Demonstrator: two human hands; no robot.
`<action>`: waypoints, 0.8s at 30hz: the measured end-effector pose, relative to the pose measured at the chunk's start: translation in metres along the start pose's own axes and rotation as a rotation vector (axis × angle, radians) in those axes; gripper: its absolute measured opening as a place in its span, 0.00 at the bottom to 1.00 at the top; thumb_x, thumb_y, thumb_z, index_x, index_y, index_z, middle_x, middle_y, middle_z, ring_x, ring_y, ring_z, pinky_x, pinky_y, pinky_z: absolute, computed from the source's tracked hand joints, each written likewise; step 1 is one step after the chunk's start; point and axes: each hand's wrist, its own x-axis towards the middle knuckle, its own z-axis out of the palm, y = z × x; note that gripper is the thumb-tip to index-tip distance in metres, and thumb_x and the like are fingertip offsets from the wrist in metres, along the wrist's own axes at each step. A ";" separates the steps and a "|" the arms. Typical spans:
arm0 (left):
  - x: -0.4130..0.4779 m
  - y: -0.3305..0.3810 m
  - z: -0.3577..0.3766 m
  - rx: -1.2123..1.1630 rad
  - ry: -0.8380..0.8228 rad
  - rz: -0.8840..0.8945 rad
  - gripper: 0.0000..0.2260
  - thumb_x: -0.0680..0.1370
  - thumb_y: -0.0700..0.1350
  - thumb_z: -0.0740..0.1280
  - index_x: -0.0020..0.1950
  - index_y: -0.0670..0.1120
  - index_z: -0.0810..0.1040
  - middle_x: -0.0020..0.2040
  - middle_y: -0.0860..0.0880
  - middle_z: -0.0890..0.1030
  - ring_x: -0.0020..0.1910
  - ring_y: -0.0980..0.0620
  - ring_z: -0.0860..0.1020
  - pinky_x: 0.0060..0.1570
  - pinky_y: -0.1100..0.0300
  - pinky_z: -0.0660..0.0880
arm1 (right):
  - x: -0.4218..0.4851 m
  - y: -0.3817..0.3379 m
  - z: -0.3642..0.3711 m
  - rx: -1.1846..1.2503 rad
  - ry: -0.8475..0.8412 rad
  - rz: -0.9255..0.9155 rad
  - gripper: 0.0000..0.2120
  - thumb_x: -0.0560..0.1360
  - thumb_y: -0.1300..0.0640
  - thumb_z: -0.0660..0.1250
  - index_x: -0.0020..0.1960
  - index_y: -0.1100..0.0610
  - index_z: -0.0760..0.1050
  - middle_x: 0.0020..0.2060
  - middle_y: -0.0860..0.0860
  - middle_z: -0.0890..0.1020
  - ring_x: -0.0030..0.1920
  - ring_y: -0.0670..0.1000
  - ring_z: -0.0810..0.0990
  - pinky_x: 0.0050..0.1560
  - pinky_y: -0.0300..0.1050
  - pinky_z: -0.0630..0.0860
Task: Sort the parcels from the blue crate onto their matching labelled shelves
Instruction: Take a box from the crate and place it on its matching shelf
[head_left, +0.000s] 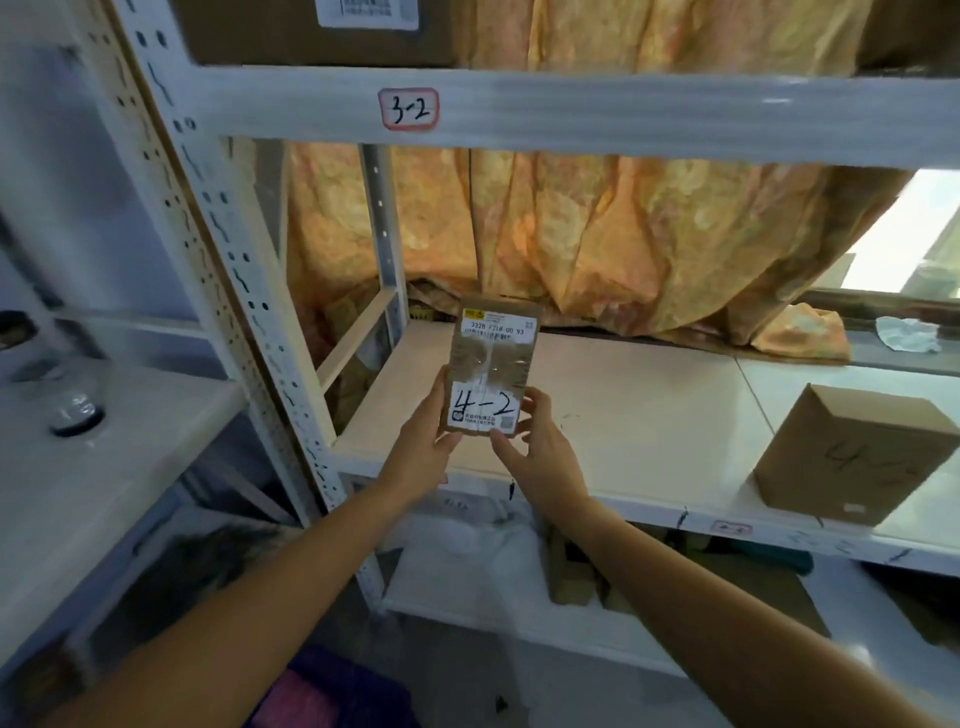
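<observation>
A small brown cardboard parcel (491, 364) with a white label reading "4-2" is held over the left part of a pale shelf board (623, 415). My left hand (421, 447) grips its lower left edge and my right hand (540, 447) grips its lower right edge. The beam above carries a red-edged tag "3-2" (409, 108). A small tag (731, 528) sits on the front beam of the shelf below the parcel; its writing is too blurred to read. The blue crate (332, 691) shows at the bottom edge.
A second cardboard box (852, 457) marked in pen stands on the same shelf at the right. An orange curtain (597, 234) hangs behind the shelf. A large box (311, 31) sits on the upper shelf. White bags and cartons (519, 561) lie on the lower shelf.
</observation>
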 end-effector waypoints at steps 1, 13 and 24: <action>0.006 -0.010 -0.001 0.018 0.021 -0.023 0.34 0.78 0.32 0.61 0.78 0.51 0.49 0.72 0.48 0.68 0.71 0.50 0.66 0.69 0.55 0.65 | 0.007 0.003 0.014 0.013 -0.020 0.044 0.26 0.75 0.49 0.66 0.68 0.52 0.58 0.63 0.48 0.77 0.49 0.44 0.77 0.46 0.40 0.76; 0.075 -0.128 0.006 0.217 0.259 -0.194 0.22 0.74 0.41 0.70 0.68 0.44 0.72 0.57 0.40 0.74 0.55 0.43 0.75 0.57 0.55 0.75 | 0.077 0.067 0.111 -0.046 -0.158 0.179 0.20 0.77 0.55 0.66 0.62 0.56 0.59 0.57 0.57 0.79 0.53 0.57 0.81 0.49 0.58 0.79; 0.075 -0.164 0.015 0.111 0.243 -0.314 0.15 0.74 0.43 0.71 0.59 0.39 0.78 0.59 0.41 0.75 0.55 0.46 0.76 0.50 0.72 0.66 | 0.067 0.100 0.143 -0.122 -0.088 0.116 0.13 0.75 0.57 0.67 0.56 0.57 0.67 0.53 0.54 0.77 0.53 0.54 0.75 0.55 0.51 0.77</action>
